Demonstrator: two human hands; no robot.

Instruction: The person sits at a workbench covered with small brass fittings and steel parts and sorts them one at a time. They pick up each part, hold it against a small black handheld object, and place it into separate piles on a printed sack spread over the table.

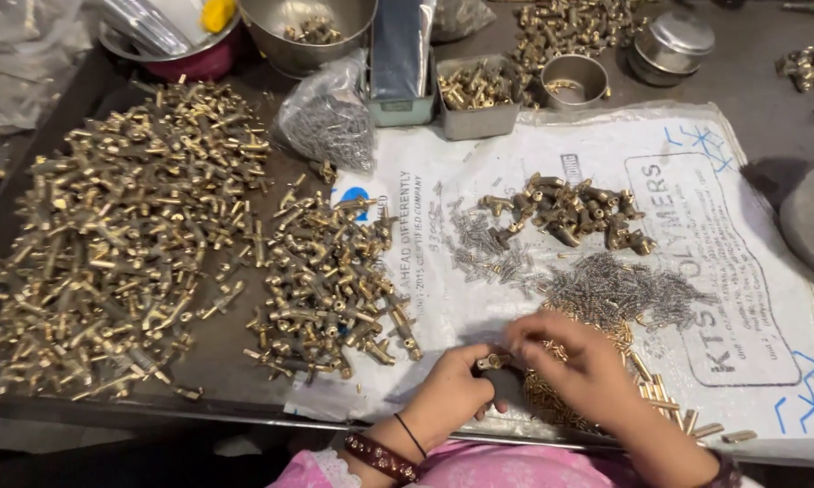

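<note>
Two bare hands, left hand (452,393) and right hand (579,366), are working over one white printed plastic sack (768,271). Two large heaps of brass T-shaped fittings (118,235) are lying toward the worktop's left edge, while two grey rectangular metal boxes (479,117) and three round steel bowls (312,32) are lining its far edge.

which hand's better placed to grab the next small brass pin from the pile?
Right hand, probably: it lies directly over the brass pins, while the left hand is shut on a brass fitting.
</note>
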